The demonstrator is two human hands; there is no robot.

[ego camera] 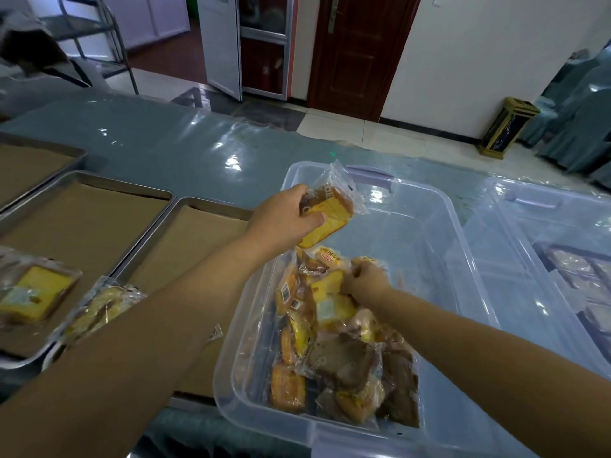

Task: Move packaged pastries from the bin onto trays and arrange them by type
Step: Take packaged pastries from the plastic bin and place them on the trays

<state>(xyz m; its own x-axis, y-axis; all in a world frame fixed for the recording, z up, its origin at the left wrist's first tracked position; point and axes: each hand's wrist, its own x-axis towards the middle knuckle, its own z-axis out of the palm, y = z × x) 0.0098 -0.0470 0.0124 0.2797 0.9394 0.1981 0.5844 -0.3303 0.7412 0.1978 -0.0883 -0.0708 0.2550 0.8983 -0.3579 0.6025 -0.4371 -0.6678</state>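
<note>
Left hand (284, 214) grips a wrapped yellow cake slice (330, 214) over the 11 o'clock corner of the clear bin (459, 226). Right hand (363, 279) curls its fingers on a wrapped packet (372, 259) atop the pastry pile (344, 358) filling the bin's near half. Paper-lined trays (109, 180) sit at 9 o'clock.
</note>
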